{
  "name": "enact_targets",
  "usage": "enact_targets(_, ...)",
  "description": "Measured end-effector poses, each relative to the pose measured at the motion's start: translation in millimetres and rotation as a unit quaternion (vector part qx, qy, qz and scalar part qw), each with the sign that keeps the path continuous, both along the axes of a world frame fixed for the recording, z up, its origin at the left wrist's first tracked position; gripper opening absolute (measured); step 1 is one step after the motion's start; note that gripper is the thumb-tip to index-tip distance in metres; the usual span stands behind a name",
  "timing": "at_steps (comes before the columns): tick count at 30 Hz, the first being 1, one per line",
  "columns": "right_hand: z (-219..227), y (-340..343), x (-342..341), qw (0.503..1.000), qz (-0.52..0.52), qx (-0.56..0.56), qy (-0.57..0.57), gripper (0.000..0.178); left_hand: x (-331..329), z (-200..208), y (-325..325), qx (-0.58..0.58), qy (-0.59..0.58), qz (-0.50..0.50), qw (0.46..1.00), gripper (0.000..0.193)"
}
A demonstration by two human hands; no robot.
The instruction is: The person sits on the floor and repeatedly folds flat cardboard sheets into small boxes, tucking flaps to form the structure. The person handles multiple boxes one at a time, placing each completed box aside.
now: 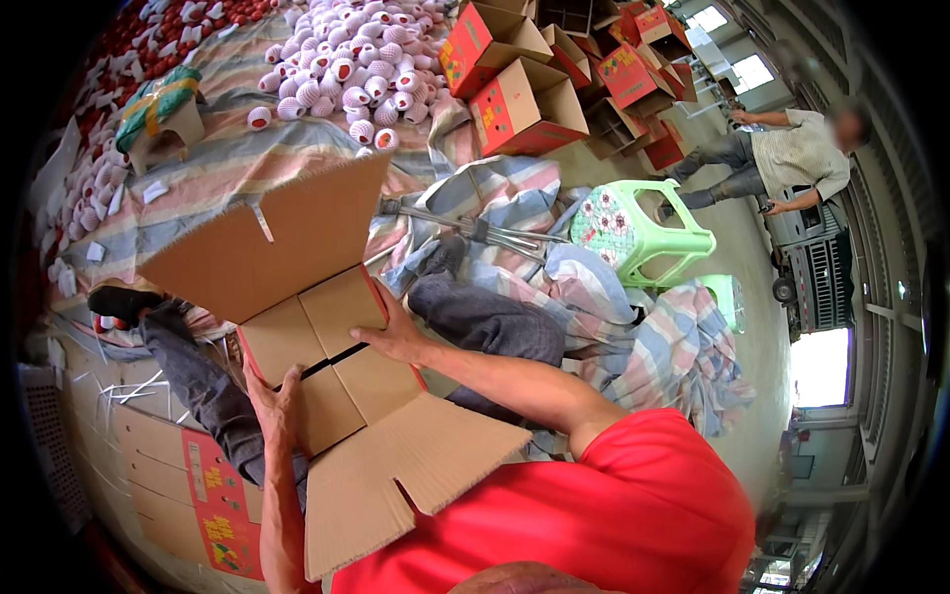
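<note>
A cardboard box (336,402) sits between my legs, brown inside with red showing along its outer sides. Its two large flaps stand spread, one away from me and one against my red shirt, each with a slot. Two shorter flaps lie folded inward, a narrow dark gap between them. My left hand (273,408) grips the left side, thumb over the edge. Across from it, my right hand (394,335) clasps the right side, its thumb on a folded flap. The fingers outside the box are partly hidden.
Flattened red and brown cardboard (213,495) lies at lower left. Foam-netted fruit (356,59) is heaped on a striped tarp (237,148). Open red boxes (529,109) are stacked at the back. A green stool (673,233) stands at right; beyond it are a person (792,158) and a vehicle (811,257).
</note>
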State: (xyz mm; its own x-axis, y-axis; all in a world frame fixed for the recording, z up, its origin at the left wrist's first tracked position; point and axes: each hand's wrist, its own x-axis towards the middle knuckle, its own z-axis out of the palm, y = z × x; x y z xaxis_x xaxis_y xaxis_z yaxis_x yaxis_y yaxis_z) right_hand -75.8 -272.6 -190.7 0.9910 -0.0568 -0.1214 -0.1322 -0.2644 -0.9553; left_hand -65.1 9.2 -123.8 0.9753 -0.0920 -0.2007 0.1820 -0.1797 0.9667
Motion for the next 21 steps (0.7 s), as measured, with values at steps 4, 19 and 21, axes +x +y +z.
enact_targets(4, -2, -3, 2, 0.999, 0.002, 0.036, 0.011, 0.101, 2, 5, -3, 0.016, -0.010, 0.003, 1.000, 0.089)
enact_targets(19, 7, 0, 2, 0.999, 0.001, 0.035, -0.004, 0.097, 1, 13, -3, 0.008, -0.011, -0.015, 1.000, 0.091)
enact_targets(21, 8, 1, 2, 1.000, 0.005, 0.027, -0.009, 0.098, -1, 13, -3, 0.000, -0.009, -0.011, 1.000, 0.090)
